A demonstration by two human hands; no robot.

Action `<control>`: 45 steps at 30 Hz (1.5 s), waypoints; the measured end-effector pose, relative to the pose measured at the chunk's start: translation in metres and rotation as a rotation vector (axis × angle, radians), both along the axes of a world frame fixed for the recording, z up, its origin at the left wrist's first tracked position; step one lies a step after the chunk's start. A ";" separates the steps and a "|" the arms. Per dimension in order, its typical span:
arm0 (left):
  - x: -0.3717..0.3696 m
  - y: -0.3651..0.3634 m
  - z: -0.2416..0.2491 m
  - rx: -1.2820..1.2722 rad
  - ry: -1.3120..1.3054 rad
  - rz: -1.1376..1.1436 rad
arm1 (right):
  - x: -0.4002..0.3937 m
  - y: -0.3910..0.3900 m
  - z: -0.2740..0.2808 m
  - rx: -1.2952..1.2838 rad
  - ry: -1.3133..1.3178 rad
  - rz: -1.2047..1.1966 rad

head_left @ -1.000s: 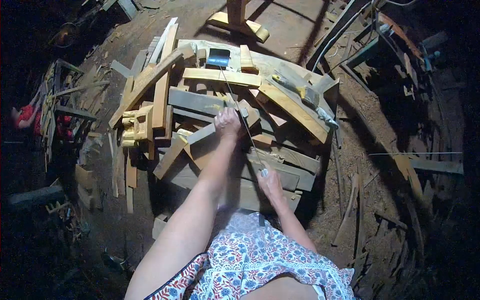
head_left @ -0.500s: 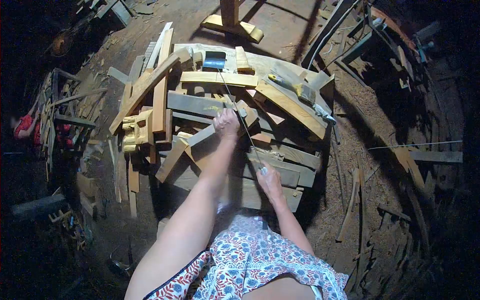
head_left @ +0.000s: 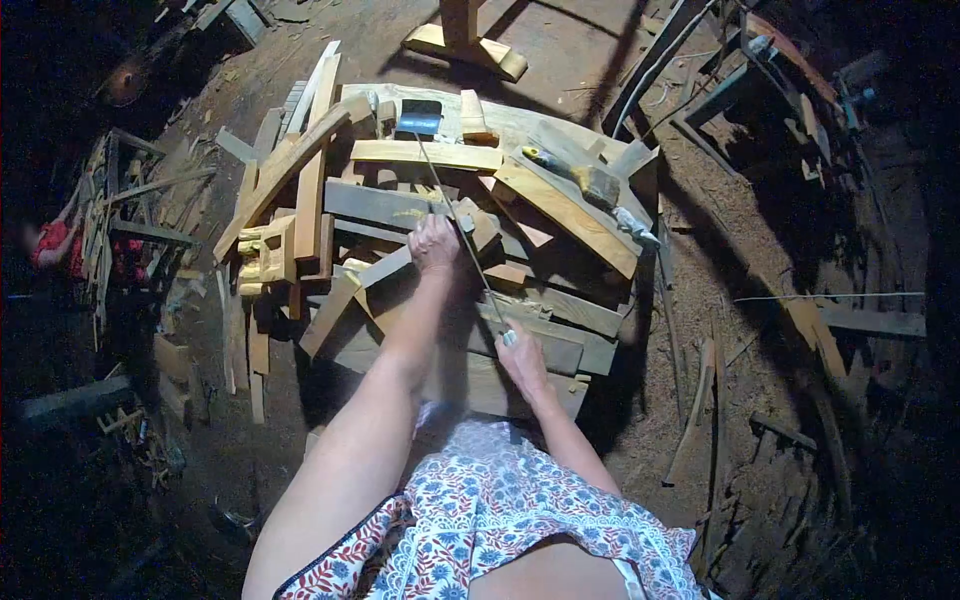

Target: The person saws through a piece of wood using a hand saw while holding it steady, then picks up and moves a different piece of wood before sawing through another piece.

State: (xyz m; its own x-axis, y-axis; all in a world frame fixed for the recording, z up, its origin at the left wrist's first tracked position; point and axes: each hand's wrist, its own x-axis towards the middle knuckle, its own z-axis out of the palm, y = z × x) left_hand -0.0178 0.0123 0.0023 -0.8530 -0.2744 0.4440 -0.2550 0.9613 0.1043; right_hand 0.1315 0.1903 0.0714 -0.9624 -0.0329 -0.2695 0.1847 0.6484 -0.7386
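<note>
My right hand (head_left: pixel 522 358) is closed around the pale handle of a long thin blade, which looks like a handsaw (head_left: pixel 447 198) seen edge-on. It slants away from me over the pile, its far end near a dark blue curved piece (head_left: pixel 419 117). Just left of the blade, my left hand (head_left: pixel 434 243) is closed and presses down on a piece of wood (head_left: pixel 390 265); the fingertips are hidden. Close to the blade's right side lies a short wooden block (head_left: pixel 484 232). Grey boards (head_left: pixel 540 345) lie under and around both hands.
A yellow-and-black-handled brush (head_left: pixel 575 174) lies on the right of the bench. Planks (head_left: pixel 318 160) and a carved yellowish block (head_left: pixel 267 256) crowd the left side. Beyond stands a post on a wooden foot (head_left: pixel 465 52). At far left, a person in red (head_left: pixel 55 245) is partly visible.
The whole view has shifted slightly left. My right hand and the blade have moved a little away from me and left, while my left hand keeps its place on the wood.
</note>
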 end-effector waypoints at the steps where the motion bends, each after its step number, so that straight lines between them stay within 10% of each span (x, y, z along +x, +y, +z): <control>1: 0.000 -0.001 -0.002 0.007 -0.027 -0.001 | 0.000 0.002 -0.006 -0.005 0.019 0.009; 14: -0.005 -0.021 0.012 0.238 -0.421 -0.137 | -0.008 0.013 -0.011 0.033 -0.026 0.130; 45: -0.003 -0.013 0.011 0.103 -0.243 -0.100 | 0.014 0.010 0.030 0.024 0.046 0.053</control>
State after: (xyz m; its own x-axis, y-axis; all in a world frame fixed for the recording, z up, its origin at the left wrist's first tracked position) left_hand -0.0204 -0.0002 0.0134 -0.9561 -0.2164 0.1974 -0.1886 0.9705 0.1504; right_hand 0.1453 0.2002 0.1017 -0.9709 -0.0786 -0.2262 0.1154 0.6740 -0.7297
